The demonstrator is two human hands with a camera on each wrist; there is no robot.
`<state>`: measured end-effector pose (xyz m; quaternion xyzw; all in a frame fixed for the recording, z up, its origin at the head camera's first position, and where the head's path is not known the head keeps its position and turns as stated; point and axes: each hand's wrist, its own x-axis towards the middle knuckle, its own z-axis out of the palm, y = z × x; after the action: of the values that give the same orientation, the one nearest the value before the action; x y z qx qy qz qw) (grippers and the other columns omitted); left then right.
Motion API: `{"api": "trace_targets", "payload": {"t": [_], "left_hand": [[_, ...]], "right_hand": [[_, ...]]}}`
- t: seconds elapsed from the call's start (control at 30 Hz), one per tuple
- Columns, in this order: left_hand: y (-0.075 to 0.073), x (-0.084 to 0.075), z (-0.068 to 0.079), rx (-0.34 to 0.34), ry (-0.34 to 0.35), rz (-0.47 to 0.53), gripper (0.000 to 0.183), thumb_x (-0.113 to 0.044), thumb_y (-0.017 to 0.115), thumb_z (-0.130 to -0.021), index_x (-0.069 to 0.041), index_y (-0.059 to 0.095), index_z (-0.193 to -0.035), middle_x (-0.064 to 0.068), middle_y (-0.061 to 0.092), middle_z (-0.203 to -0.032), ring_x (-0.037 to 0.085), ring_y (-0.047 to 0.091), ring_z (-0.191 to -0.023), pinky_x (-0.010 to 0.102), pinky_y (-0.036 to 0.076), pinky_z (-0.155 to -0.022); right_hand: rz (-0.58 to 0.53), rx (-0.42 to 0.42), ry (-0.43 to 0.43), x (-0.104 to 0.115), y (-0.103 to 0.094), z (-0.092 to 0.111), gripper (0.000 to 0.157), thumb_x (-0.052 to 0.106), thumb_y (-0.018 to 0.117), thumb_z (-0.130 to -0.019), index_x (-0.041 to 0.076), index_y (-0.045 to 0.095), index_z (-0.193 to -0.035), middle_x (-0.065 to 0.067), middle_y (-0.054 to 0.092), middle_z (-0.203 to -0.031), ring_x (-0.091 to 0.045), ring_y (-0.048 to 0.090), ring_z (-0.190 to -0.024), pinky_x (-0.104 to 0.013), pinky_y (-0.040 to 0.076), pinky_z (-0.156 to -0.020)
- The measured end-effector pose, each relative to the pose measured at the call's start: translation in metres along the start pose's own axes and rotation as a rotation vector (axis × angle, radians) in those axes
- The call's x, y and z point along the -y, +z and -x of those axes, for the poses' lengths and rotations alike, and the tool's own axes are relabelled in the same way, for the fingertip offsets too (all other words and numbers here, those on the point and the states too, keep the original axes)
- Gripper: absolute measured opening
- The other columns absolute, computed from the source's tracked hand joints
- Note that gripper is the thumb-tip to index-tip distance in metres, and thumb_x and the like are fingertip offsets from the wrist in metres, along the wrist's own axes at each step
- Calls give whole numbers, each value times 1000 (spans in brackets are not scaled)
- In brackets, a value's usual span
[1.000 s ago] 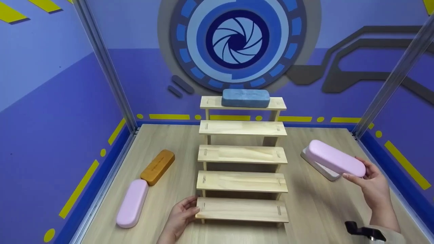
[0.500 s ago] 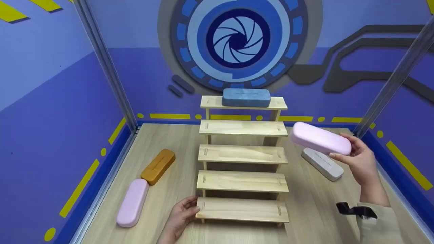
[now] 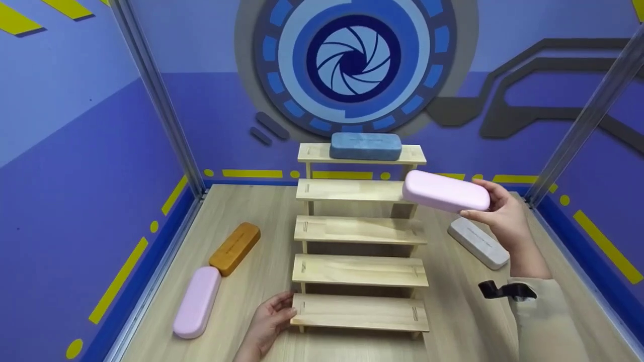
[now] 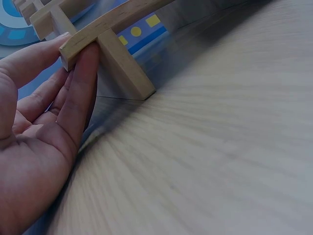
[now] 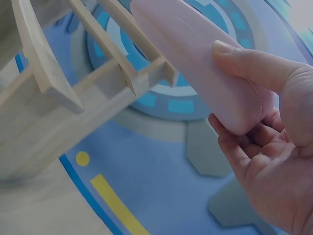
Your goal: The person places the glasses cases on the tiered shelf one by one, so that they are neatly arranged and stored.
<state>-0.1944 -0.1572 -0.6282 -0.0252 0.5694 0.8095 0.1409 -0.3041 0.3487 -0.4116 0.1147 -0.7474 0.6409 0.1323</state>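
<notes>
Pink case (image 3: 445, 191) aloft, beside upper steps of stepped wooden rack (image 3: 359, 271), toward right, its left end tilted higher. Right hand (image 3: 503, 216) grips case's right end, thumb on near side. Left hand (image 3: 267, 322) pinches left end of rack's lowest, nearest step. Blue case (image 3: 366, 146) lies on highest, farthest step. Grey case (image 3: 478, 243) on table (image 3: 246, 198), right of rack. Left of rack: orange case (image 3: 235, 249), second pink case (image 3: 197, 301) just nearer.
</notes>
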Motion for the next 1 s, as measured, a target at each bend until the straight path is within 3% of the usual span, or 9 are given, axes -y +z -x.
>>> {"api": "trace_targets", "payload": {"t": [0.27,0.63,1.0], "left_hand": [[0,0,0,-2,-11,6,61,-2,68,-94,12,41,-147,-3,67,-116,9,64,-104,27,59,-84],[-1,1,1,1,2,1,60,-4,69,-94,11,44,-146,-2,67,-116,10,65,-103,27,59,-82],[-1,2,0,4,7,0,62,-4,69,-94,13,40,-147,-1,66,-116,11,65,-103,28,60,-83]], "right_hand": [[-49,61,32,6,22,-18,72,-12,81,-78,1,53,-142,12,65,-123,-6,61,-105,-17,59,-78],[87,98,57,11,59,-39,79,-3,86,-77,-4,48,-146,15,63,-120,-6,60,-104,-15,55,-83],[88,147,80,10,95,-57,78,-2,88,-74,0,53,-144,7,65,-116,-8,61,-102,-16,53,-85]]}}
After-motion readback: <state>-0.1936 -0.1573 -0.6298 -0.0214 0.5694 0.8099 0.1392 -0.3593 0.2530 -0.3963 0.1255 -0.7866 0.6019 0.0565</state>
